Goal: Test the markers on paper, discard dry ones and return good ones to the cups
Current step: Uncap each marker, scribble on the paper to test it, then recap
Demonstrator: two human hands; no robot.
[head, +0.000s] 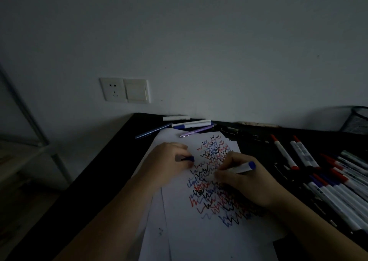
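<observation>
While lying across a black desk (111, 173) under dim light, filling the middle as a loose stack of white paper (199, 238), top sheet crowded with red, blue and black zigzag test strokes (211, 183). Lying heaped at the right edge as a pile of white-barrelled markers (338, 187), too overlapped to count; red caps and a few blue ones showing, long axes running from far-left to near-right; print on the barrels too small to read. Standing at the far right corner as one black mesh cup (356, 121), partly cut off. Resting along the far edge of the paper: one blue-capped white marker (192, 124), one white stick (176, 118), one purple pen (197, 131) and one blue pen (153, 131), all lying roughly left to right.

Pressing down on the paper as a right hand (247, 183), fingers curled round a white marker with a blue end (242, 168), long axis slanting from the hidden tip at lower left up to the blue end at upper right. Resting on the sheet's left part as a left hand (169, 161), fingers curled and pinching a small blue cap (188, 158), pointing right.
</observation>
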